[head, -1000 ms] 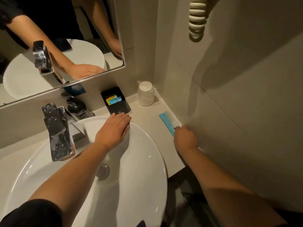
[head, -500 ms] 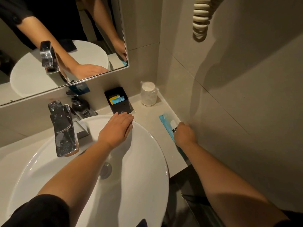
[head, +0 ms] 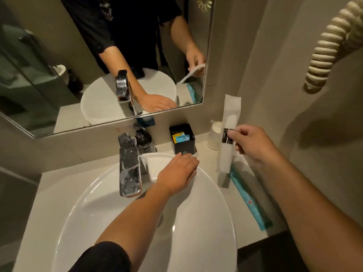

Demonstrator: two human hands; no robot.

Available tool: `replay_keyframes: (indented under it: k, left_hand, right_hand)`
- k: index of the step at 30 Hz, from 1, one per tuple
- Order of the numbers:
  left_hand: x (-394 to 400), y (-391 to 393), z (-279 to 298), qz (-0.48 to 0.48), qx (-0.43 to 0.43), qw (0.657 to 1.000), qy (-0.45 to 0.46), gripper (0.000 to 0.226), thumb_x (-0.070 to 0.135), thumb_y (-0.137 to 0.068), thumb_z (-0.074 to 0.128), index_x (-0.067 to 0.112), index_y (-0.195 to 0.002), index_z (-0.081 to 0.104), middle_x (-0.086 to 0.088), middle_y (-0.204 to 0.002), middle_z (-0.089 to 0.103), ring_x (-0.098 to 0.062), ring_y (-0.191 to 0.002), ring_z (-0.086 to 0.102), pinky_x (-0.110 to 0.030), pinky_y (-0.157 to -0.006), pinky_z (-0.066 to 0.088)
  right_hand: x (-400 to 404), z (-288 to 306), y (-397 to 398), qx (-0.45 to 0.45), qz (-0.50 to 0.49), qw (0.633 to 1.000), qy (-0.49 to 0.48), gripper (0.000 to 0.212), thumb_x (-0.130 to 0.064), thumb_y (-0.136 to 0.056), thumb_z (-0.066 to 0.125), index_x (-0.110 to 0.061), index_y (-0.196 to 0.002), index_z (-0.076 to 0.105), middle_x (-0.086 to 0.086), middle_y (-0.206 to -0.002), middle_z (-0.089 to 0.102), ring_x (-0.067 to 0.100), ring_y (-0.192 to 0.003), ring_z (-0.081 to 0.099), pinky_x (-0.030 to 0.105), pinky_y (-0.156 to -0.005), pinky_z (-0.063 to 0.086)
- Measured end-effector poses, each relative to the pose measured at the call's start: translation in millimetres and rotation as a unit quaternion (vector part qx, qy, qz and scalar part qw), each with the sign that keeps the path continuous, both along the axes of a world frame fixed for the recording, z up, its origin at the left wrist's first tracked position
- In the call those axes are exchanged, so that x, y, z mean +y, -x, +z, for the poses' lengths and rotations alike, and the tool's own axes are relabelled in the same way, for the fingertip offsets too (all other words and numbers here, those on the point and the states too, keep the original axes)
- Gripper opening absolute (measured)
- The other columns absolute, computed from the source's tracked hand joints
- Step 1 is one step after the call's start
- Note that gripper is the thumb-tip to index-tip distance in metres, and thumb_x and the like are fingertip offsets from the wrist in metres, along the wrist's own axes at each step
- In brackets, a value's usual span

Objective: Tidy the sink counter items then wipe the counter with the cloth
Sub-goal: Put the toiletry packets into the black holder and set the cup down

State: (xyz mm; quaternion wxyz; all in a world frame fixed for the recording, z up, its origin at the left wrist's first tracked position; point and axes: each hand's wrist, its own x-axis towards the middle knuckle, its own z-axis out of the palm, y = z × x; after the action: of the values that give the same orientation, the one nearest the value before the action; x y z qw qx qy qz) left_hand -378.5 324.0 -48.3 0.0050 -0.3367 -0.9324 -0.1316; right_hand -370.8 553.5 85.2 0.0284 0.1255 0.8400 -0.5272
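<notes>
My right hand (head: 253,143) pinches a long white wrapped packet (head: 229,118) and holds it upright above the counter's right strip. Below it a long blue packet (head: 249,203) lies flat on the counter (head: 208,163) along the right wall. My left hand (head: 179,171) rests palm down on the far rim of the white basin (head: 216,193), fingers together, holding nothing. A black box (head: 185,146) with yellow and blue sachets stands at the back. No cloth shows in this view.
A chrome tap (head: 128,163) rises at the basin's back with a dark pump bottle (head: 144,140) behind it. A white lidded cup (head: 215,135) stands in the back right corner. The mirror (head: 98,65) hangs above; a coiled cord (head: 330,46) hangs on the right wall.
My right hand has lifted the white packet off the counter and raised it upright, leaving the blue packet lying there. My left hand stays on the basin rim.
</notes>
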Motion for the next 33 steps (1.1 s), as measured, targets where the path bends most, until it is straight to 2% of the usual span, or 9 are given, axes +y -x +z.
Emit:
replay_keyframes:
  k: [3,8,13,16,20,26,28,31,33]
  left_hand:
    - [-1,2,-2,-0.008,0.006,1.000,-0.010,0.035,0.031,-0.100,0.038,0.017,-0.130,0.051,-0.003,-0.134,0.054,-0.025,-0.131,0.040,-0.041,-0.114,0.019]
    - [-1,3,-1,-0.022,0.043,0.999,-0.021,0.032,0.030,-0.098,0.037,0.015,-0.118,0.056,-0.003,-0.122,0.060,-0.025,-0.120,0.047,-0.033,-0.108,0.017]
    - [-2,5,-5,-0.029,0.054,0.998,-0.018,0.031,0.030,-0.098,0.039,0.016,-0.121,0.055,-0.004,-0.125,0.059,-0.023,-0.122,0.045,-0.033,-0.109,0.015]
    - [-1,5,-3,-0.023,0.047,0.999,-0.013,0.031,0.031,-0.099,0.040,0.016,-0.123,0.054,-0.005,-0.128,0.058,-0.024,-0.125,0.045,-0.038,-0.112,0.020]
    - [-1,4,-4,-0.019,0.038,0.999,-0.005,0.033,0.031,-0.100,0.041,0.016,-0.126,0.053,-0.005,-0.132,0.056,-0.024,-0.128,0.043,-0.041,-0.113,0.022]
    - [-2,4,-6,-0.011,0.032,0.999,-0.002,0.034,0.033,-0.101,0.039,0.019,-0.129,0.051,-0.003,-0.135,0.054,-0.022,-0.131,0.040,-0.037,-0.114,0.016]
    - [-1,4,-6,-0.011,0.030,0.999,-0.013,0.034,0.033,-0.100,0.040,0.019,-0.128,0.053,-0.002,-0.133,0.055,-0.021,-0.129,0.042,-0.035,-0.114,0.015]
    - [-1,4,-6,-0.016,0.026,0.999,-0.017,0.035,0.033,-0.100,0.040,0.018,-0.128,0.054,-0.002,-0.131,0.057,-0.023,-0.128,0.045,-0.035,-0.113,0.017]
    - [-1,6,-9,-0.017,0.024,0.999,-0.012,0.036,0.034,-0.099,0.038,0.016,-0.127,0.054,-0.004,-0.129,0.058,-0.026,-0.127,0.046,-0.040,-0.112,0.021]
  right_hand:
    - [-38,19,37,0.094,0.011,0.993,0.075,0.024,-0.026,-0.091,0.061,-0.007,-0.077,0.063,0.004,-0.063,0.057,0.016,-0.059,0.051,0.033,-0.061,0.044]
    - [-79,-1,97,0.151,0.033,0.985,0.073,0.019,-0.024,-0.088,0.063,-0.012,-0.074,0.062,0.002,-0.067,0.060,0.017,-0.066,0.055,0.037,-0.067,0.050]
    - [-87,-52,111,0.086,0.100,0.991,-0.016,0.018,-0.024,-0.090,0.063,-0.016,-0.074,0.063,-0.006,-0.065,0.056,0.009,-0.060,0.048,0.029,-0.060,0.040]
    - [-81,-80,109,0.038,0.120,0.989,-0.072,0.026,-0.026,-0.089,0.064,-0.015,-0.066,0.060,0.001,-0.065,0.055,0.016,-0.062,0.048,0.030,-0.059,0.037]
    - [-78,-94,111,0.023,0.098,0.987,-0.125,0.023,-0.032,-0.089,0.064,-0.012,-0.078,0.068,0.007,-0.093,0.052,0.022,-0.077,0.052,0.030,-0.070,0.036]
    - [-73,-88,105,0.017,0.072,0.994,-0.076,0.029,-0.035,-0.084,0.068,-0.019,-0.108,0.065,0.002,-0.098,0.056,0.018,-0.086,0.059,0.036,-0.075,0.051]
    - [-55,-80,87,0.030,0.023,0.997,-0.069,0.019,-0.031,-0.087,0.063,-0.019,-0.102,0.067,-0.001,-0.088,0.061,0.020,-0.080,0.061,0.039,-0.072,0.055]
    - [-11,-84,37,0.019,-0.051,0.979,-0.198,0.024,-0.023,-0.089,0.048,-0.013,-0.075,0.064,0.006,-0.074,0.064,0.029,-0.072,0.060,0.038,-0.061,0.050]
    - [14,-100,-3,-0.053,-0.048,0.958,-0.279,0.028,-0.023,-0.091,0.044,-0.011,-0.074,0.061,0.011,-0.080,0.066,0.033,-0.074,0.060,0.037,-0.061,0.045]
